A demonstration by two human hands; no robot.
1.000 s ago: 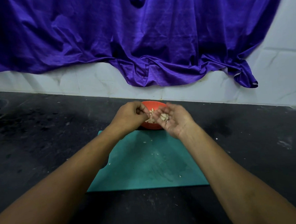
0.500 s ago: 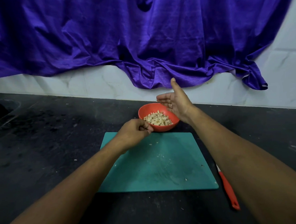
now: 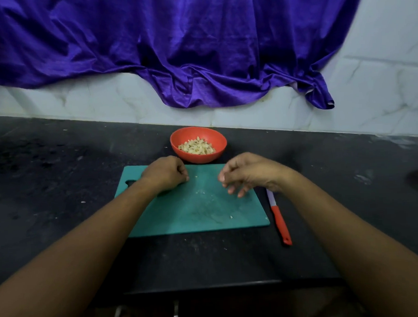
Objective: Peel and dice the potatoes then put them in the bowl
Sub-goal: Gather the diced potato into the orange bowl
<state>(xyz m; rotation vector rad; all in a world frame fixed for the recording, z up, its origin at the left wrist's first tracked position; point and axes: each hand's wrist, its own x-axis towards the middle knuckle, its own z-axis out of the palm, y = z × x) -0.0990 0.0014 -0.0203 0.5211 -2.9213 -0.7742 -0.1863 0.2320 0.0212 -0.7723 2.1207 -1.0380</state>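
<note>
Pale, irregular potato dice (image 3: 197, 147) sit heaped in a smooth, round orange bowl (image 3: 198, 158) just behind the scuffed teal cutting board (image 3: 194, 216). The left hand (image 3: 166, 174) rests on the board, its fingers tucked under; whether they pinch anything cannot be told. The right hand (image 3: 247, 173) hangs loosely curled over the board, holding nothing. A red-handled knife (image 3: 279, 219) lies beside the board on the dark counter.

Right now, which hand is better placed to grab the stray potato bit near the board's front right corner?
Probably the right hand: it hovers over the right half of the cutting board, nearer the potato bit. The left hand sits curled at the far left.
</note>
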